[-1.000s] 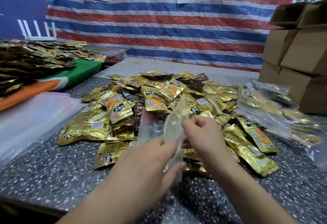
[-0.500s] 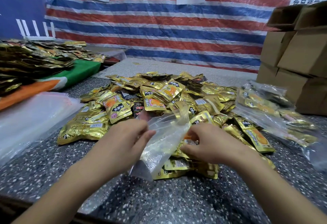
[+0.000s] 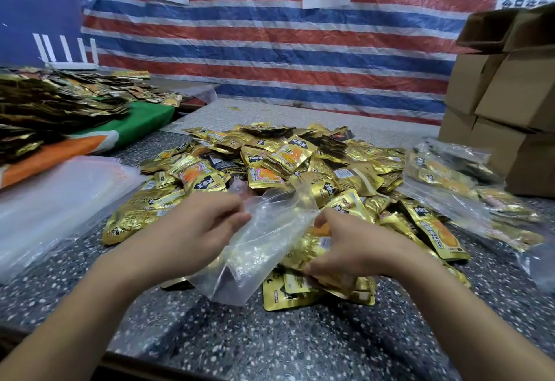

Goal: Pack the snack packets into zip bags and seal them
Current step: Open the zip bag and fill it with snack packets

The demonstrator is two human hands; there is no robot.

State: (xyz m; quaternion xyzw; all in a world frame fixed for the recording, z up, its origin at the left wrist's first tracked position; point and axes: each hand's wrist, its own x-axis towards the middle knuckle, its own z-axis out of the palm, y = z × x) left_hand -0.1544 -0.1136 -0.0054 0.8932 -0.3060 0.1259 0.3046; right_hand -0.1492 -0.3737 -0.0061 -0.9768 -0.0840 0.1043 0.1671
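Note:
A big heap of gold snack packets (image 3: 285, 164) covers the middle of the speckled table (image 3: 270, 344). My left hand (image 3: 195, 230) pinches the upper left edge of a clear zip bag (image 3: 255, 248), which lies slanted over the near packets with its mouth toward the heap. My right hand (image 3: 345, 248) curls its fingers round a few gold packets (image 3: 312, 248) at the bag's right side. Whether any packet is inside the bag is unclear.
Filled clear bags (image 3: 468, 194) lie at the right, in front of stacked cardboard boxes (image 3: 504, 104). A stack of clear bags (image 3: 60, 200) lies at the left, beside a second packet pile (image 3: 54, 104) on orange and green cloth.
The bag has gone from held upright between both hands to lying slanted on the packets. My right hand left the bag and dropped onto packets beside it; my left hand moved forward.

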